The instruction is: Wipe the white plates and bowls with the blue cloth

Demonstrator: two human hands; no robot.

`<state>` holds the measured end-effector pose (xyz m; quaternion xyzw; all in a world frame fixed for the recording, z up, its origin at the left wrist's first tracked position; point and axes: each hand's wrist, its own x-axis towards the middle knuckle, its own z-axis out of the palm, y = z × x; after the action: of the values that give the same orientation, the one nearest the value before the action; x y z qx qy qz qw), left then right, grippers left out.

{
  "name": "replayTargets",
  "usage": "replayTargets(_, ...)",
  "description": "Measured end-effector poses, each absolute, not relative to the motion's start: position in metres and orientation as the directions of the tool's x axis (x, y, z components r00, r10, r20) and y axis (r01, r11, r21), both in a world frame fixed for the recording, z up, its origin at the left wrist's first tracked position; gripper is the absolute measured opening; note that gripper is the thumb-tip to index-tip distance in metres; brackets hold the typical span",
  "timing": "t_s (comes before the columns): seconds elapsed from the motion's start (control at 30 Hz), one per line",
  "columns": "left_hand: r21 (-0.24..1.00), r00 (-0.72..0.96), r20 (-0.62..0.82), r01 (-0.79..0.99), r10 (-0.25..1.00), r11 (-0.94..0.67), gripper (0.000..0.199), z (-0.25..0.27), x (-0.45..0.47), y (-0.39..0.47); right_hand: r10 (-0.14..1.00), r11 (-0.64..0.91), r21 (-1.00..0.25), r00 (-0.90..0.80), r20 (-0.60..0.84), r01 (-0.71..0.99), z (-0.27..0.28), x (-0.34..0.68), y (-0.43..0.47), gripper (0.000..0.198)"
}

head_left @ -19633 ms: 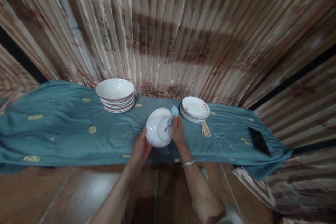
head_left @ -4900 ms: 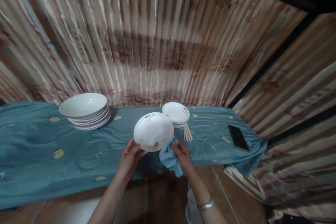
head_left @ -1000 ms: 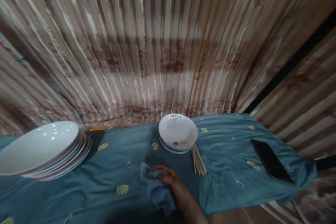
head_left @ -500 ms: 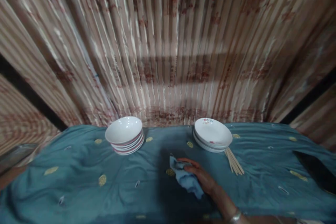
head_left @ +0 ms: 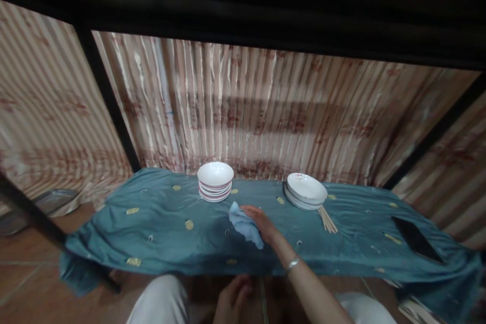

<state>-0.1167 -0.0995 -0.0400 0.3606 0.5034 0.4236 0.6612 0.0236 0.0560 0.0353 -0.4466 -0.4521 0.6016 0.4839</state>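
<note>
My right hand, with a silver bracelet at the wrist, is closed on a crumpled light-blue cloth just over the middle of the teal table cover. Down below the front edge, between the knees, is my left hand, its fingers loosely apart and no object visible in it. A stack of white bowls with red rims stands behind and left of the cloth. Behind and to the right sits a stack of white plates with a floral pattern. Several wooden chopsticks lie beside the plates.
The teal cover hangs over the table's edges. At the right lies a dark phone. Black metal posts rise at both sides, with a dark beam overhead. A striped curtain hangs behind. A metal tray is at far left.
The head view has shifted, showing more of the floor, knees and overhead beam. My left hand has come into view. My right hand still holds the cloth, now nearer the bowls.
</note>
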Motion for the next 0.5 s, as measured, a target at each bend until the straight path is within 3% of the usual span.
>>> replayTargets(0.1,0.966,-0.041,-0.174,-0.202,0.984,0.163,0.052,-0.022,-0.133,-0.060,0.982,-0.123,-0.976,-0.166,-0.093,-0.182,0.032,0.027,0.047,0.032)
replayTargets(0.23,0.991,-0.281,0.023,-0.122,0.959,-0.059,0.059,0.013,-0.160,-0.001,0.986,-0.067,-0.991,-0.162,-0.048,-0.115,0.029,0.038,0.046,0.034)
replayTargets(0.37,0.999,-0.466,0.032,0.016,0.884,-0.027,0.072,0.039,-0.187,0.066,0.991,0.001,-1.000,-0.135,0.002,-0.004,0.044,0.035,0.078,0.046)
replayTargets(0.47,0.999,-0.508,0.029,0.026,0.861,-0.018,0.079,0.047,-0.201,0.108,0.990,0.068,-0.892,-0.141,0.005,0.447,0.068,0.021,0.116,0.050)
replayTargets(0.5,0.999,-0.511,0.035,0.027,0.859,-0.025,0.079,0.049,-0.204,0.119,0.990,0.066,-0.862,-0.141,-0.006,0.502,0.077,0.015,0.129,0.048)
